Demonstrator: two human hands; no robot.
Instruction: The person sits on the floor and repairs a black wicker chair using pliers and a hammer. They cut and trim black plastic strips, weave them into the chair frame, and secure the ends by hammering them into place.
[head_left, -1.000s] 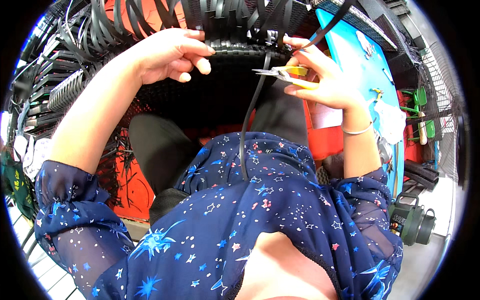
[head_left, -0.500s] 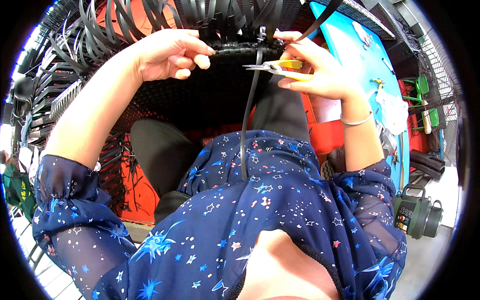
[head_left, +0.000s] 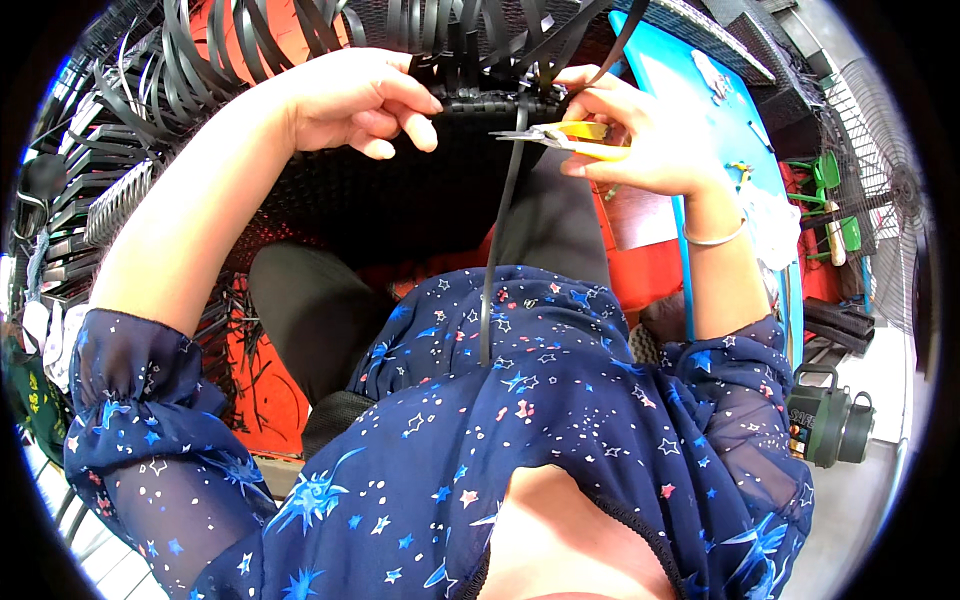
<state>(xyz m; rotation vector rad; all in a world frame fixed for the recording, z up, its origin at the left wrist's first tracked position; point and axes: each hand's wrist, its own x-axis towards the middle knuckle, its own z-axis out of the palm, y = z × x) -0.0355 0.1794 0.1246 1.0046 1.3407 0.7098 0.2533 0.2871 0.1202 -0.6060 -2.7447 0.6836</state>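
Note:
A black woven basket-like piece (head_left: 400, 190) rests against my lap, with several loose black plastic strips (head_left: 250, 40) sticking up from its rim. My left hand (head_left: 355, 100) grips the woven rim at the upper middle. My right hand (head_left: 640, 135) holds yellow-handled pliers (head_left: 565, 135) with the jaws pointing left at the rim. One long black strip (head_left: 497, 250) hangs from near the jaws down over my blue star-patterned blouse.
A bright blue board (head_left: 720, 110) stands at the right. An orange surface (head_left: 255, 380) lies below my legs with strip offcuts on it. A fan (head_left: 880, 180) and a dark green jug (head_left: 830, 420) are at the right. More black strips pile up at the left.
The view has tilted so the basket rim and both hands sit a little higher. The pliers stay at the rim; the hanging strip remains in place.

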